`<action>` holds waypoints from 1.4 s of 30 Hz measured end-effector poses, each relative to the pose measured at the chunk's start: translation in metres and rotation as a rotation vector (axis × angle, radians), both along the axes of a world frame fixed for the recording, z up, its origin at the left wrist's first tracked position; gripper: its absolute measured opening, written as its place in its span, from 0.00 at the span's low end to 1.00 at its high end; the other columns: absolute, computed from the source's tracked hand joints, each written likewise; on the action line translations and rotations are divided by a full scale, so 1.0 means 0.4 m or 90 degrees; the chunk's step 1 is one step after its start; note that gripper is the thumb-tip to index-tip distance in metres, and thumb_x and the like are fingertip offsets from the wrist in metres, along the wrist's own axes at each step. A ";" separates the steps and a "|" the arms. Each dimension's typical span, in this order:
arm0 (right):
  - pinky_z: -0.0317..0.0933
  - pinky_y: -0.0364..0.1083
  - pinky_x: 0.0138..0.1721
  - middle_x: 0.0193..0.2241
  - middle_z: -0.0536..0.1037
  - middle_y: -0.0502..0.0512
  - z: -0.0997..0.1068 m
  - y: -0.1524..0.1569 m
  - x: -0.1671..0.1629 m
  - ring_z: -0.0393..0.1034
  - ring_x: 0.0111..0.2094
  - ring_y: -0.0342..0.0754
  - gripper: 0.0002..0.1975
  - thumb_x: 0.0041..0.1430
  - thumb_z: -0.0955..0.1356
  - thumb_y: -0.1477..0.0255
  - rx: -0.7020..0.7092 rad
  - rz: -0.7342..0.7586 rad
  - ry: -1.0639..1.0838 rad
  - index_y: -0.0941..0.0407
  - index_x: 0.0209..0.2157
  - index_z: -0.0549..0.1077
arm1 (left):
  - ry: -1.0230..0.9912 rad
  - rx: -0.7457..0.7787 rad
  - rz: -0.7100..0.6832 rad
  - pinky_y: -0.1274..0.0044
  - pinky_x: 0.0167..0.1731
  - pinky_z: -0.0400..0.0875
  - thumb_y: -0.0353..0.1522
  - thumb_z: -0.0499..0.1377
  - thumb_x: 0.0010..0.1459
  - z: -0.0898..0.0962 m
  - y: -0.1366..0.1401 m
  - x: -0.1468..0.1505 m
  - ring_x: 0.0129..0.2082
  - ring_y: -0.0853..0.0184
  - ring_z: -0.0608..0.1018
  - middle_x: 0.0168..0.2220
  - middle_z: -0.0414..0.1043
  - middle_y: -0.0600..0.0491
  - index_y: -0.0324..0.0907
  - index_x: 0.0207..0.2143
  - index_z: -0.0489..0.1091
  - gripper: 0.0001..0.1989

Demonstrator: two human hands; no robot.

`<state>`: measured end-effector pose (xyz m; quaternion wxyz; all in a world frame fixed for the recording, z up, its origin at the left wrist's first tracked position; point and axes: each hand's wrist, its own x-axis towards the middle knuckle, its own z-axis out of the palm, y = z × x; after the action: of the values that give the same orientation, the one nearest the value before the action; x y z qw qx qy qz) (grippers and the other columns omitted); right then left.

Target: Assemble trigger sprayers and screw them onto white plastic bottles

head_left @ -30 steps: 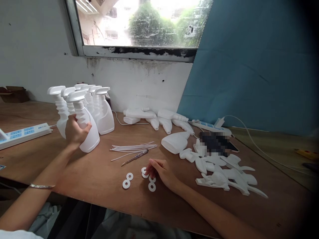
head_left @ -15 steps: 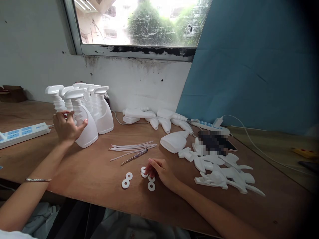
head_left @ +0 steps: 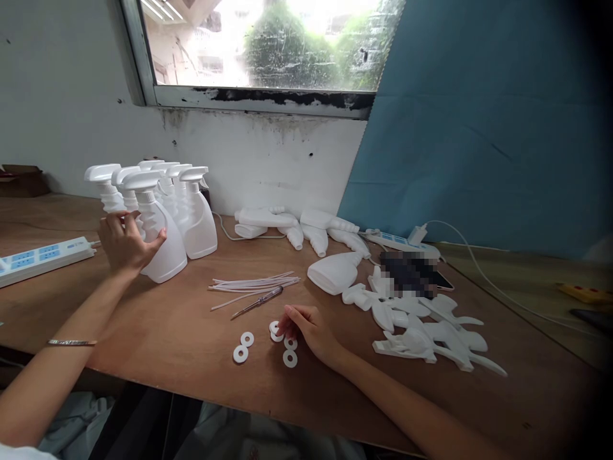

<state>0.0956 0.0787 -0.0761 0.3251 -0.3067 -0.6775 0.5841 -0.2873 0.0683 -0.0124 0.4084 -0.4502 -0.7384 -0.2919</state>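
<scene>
My left hand (head_left: 125,244) is closed about the side of the front white spray bottle (head_left: 168,246), its thumb across the bottle's face and its fingers bent by the ribbed neck. The bottle stands upright on the table with its trigger head on. Close behind it are several more white spray bottles (head_left: 198,220). My right hand (head_left: 309,332) hangs low over white ring washers (head_left: 290,358), fingers curled together; whether anything is between its fingertips is hidden. Left of it lie two more washers (head_left: 240,354). Beyond are a screwdriver (head_left: 258,302) and a bundle of thin white tubes (head_left: 253,282).
Loose white trigger heads (head_left: 431,332) are heaped at the right, beside a blurred dark device (head_left: 412,275). Empty bottles (head_left: 332,271) lie on their sides at the back. Power strips (head_left: 48,259) sit left and back right, with a white cable (head_left: 472,255).
The whole view has shifted very slightly. Both hands keep the same place and pose, and the bottles and washers have not moved.
</scene>
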 end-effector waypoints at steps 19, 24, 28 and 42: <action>0.58 0.47 0.45 0.42 0.74 0.53 -0.006 -0.024 0.020 0.66 0.43 0.47 0.10 0.57 0.62 0.76 0.587 0.024 -0.282 0.55 0.39 0.71 | 0.256 -0.278 -0.699 0.71 0.38 0.60 0.32 0.51 0.53 0.091 0.041 0.652 0.37 0.63 0.69 0.36 0.69 0.51 0.40 0.35 0.65 0.07; 0.61 0.42 0.36 0.35 0.77 0.52 0.000 -0.026 0.029 0.71 0.34 0.44 0.12 0.59 0.60 0.76 0.547 0.016 -0.345 0.55 0.39 0.72 | 0.369 -0.391 -0.750 0.71 0.36 0.59 0.33 0.51 0.54 0.030 0.103 0.828 0.37 0.62 0.70 0.37 0.70 0.48 0.39 0.37 0.66 0.10; 0.61 0.43 0.38 0.34 0.78 0.52 -0.006 -0.017 0.027 0.71 0.35 0.46 0.10 0.59 0.61 0.75 0.570 -0.017 -0.345 0.56 0.36 0.74 | 0.412 -0.413 -0.756 0.71 0.37 0.59 0.34 0.54 0.52 -0.025 0.172 0.867 0.42 0.59 0.68 0.44 0.69 0.47 0.40 0.42 0.66 0.14; 0.62 0.45 0.34 0.26 0.79 0.52 -0.048 0.007 0.028 0.72 0.28 0.47 0.07 0.55 0.65 0.70 0.714 -0.155 -0.246 0.54 0.29 0.75 | 0.454 -0.413 -0.854 0.71 0.34 0.58 0.36 0.60 0.49 -0.072 0.268 0.927 0.41 0.60 0.69 0.40 0.69 0.47 0.38 0.37 0.65 0.14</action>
<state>0.1069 0.0815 -0.0952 0.3730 -0.2642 -0.8889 0.0304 0.0836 0.1757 -0.0412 0.2068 -0.9567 -0.1863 -0.0855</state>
